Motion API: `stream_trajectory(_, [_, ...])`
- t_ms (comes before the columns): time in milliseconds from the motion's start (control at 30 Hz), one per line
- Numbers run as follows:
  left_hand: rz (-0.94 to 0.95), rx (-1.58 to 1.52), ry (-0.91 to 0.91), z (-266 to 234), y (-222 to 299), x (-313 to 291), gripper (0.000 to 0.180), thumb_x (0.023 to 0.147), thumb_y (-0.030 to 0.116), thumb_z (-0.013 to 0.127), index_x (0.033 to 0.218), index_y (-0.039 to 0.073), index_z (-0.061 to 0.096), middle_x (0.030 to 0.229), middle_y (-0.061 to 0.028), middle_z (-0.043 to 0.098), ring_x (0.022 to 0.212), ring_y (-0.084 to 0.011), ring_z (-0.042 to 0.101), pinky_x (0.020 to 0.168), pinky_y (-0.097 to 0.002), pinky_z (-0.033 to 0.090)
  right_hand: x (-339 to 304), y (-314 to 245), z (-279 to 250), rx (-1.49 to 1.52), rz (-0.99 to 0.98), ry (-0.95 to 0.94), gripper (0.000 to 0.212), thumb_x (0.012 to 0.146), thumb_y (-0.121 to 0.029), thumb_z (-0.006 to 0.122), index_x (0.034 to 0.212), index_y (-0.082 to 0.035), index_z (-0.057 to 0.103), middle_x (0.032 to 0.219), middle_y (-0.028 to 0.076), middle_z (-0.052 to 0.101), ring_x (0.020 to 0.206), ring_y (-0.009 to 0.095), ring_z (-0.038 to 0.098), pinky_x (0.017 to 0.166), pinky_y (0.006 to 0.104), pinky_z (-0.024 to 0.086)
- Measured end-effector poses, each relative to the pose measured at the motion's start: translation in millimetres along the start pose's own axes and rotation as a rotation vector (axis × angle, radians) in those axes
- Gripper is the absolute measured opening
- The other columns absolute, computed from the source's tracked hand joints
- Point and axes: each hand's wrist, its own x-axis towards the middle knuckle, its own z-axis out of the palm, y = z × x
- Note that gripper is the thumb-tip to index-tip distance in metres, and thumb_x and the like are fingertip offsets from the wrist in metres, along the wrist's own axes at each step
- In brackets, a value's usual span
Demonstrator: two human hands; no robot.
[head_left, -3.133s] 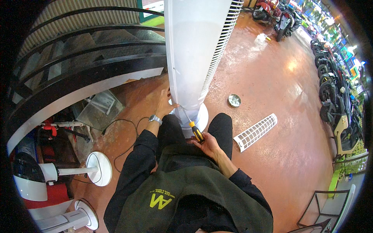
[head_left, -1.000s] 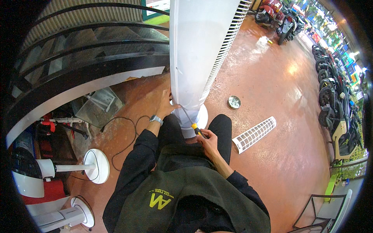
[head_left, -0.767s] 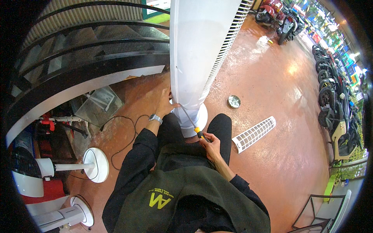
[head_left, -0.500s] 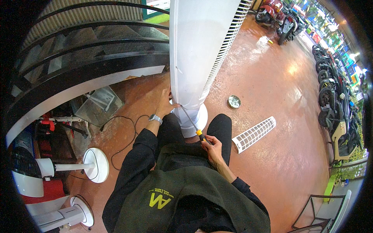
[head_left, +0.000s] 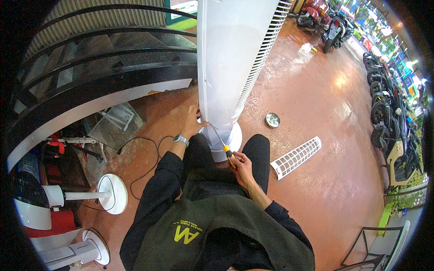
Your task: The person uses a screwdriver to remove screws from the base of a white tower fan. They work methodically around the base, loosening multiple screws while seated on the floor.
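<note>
A tall white tower fan (head_left: 226, 63) stands upright on its round base between my knees, with a slatted side to the right. My right hand (head_left: 241, 169) grips a screwdriver (head_left: 227, 150) by its black-and-yellow handle. Its thin shaft slants up and left to the lower part of the fan body. Around the fan's lower left edge rests my left hand (head_left: 194, 123), thumb against the housing beside the screwdriver's tip. Its other fingers are partly hidden behind the fan. Whatever the tip touches is too small to make out.
A round metal dish (head_left: 272, 119) with small bits and a white grid panel (head_left: 296, 158) lie on the red floor to the right. At left are a black curved stair (head_left: 90, 86), a cable (head_left: 156, 158) and white fans on round bases (head_left: 112, 194). Motorcycles (head_left: 384, 113) line the far right.
My right hand and the screwdriver handle have shifted slightly up and left, and the grip on the handle has changed. My left hand stays at the fan.
</note>
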Motion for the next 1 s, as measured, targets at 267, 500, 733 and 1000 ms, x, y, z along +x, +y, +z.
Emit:
stream_trajectory(267, [-0.011, 0.002, -0.002, 2, 8, -1, 0.117, 0.057, 0.0, 0.088, 0.152, 0.009, 0.02, 0.131, -0.016, 0.039, 0.125, -0.0347, 0.047, 0.106, -0.041, 0.045, 1, -10, 15, 0.02, -0.005, 0.024, 0.036, 0.092, -0.006, 0.063, 0.124, 0.003, 0.05, 0.097, 0.01, 0.059, 0.083, 0.017, 0.064, 0.075, 0.0303, 0.056])
stream_trajectory(500, [-0.007, -0.003, -0.013, 1, 20, -1, 0.118, 0.058, -0.001, 0.087, 0.153, 0.01, 0.018, 0.13, -0.0166, 0.039, 0.126, -0.0355, 0.047, 0.107, -0.0419, 0.044, 25, 25, -6, -0.405, -0.296, 0.096, 0.039, 0.089, -0.003, 0.065, 0.125, 0.004, 0.052, 0.098, 0.011, 0.061, 0.079, 0.017, 0.064, 0.07, 0.0286, 0.055])
stream_trajectory(733, [-0.029, 0.062, -0.007, -2, 22, -2, 0.117, 0.057, -0.002, 0.087, 0.152, 0.008, 0.019, 0.13, -0.0173, 0.039, 0.127, -0.0355, 0.046, 0.108, -0.0429, 0.043, 11, 2, 8, 0.236, 0.072, -0.011, 0.035, 0.098, -0.016, 0.055, 0.124, 0.006, 0.051, 0.099, 0.013, 0.059, 0.073, 0.016, 0.059, 0.064, 0.0269, 0.052])
stream_trajectory(1000, [-0.054, 0.01, -0.035, 3, 30, -2, 0.115, 0.059, -0.002, 0.087, 0.151, 0.008, 0.02, 0.132, -0.0163, 0.038, 0.128, -0.0351, 0.046, 0.107, -0.0424, 0.044, 17, -2, 3, 0.253, 0.203, 0.022, 0.038, 0.097, -0.017, 0.057, 0.127, 0.006, 0.05, 0.097, 0.01, 0.057, 0.072, 0.015, 0.057, 0.063, 0.0252, 0.05])
